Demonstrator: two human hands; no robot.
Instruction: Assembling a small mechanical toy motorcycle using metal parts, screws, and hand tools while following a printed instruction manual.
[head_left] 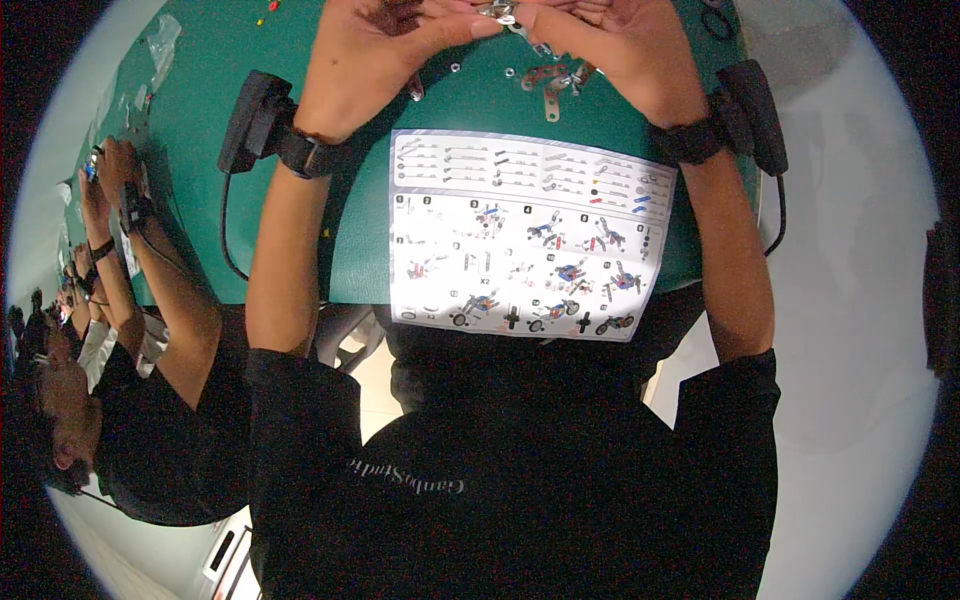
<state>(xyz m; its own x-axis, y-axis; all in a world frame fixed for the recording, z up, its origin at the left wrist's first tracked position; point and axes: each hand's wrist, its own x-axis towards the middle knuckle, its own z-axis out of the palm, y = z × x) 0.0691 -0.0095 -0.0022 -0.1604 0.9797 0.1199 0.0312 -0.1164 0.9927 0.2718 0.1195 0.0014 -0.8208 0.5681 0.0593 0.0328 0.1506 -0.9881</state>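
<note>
At the top edge of the head view, my left hand [385, 62] and my right hand [632, 58] meet over the green table mat. Both pinch a small shiny metal piece [499, 12] between thumbs and fingers. Part of that piece and most of my fingertips are hidden or cut off by the frame. Just below my right hand lie several loose perforated metal strips [553, 88]. Two small nuts, one silver nut [455, 68] and another nut [510, 73], rest between my wrists. A printed instruction sheet [520, 240] with assembly drawings lies between my forearms, overhanging the near edge.
Black rings [718, 22] lie at the far right of the green mat [360, 230]. Clear plastic bags [163, 48] and tiny red and yellow bits are at the far left. A co-worker [150, 430] sits on my left, hands raised over the table. Cabled black boxes [258, 120] are strapped to my wrists.
</note>
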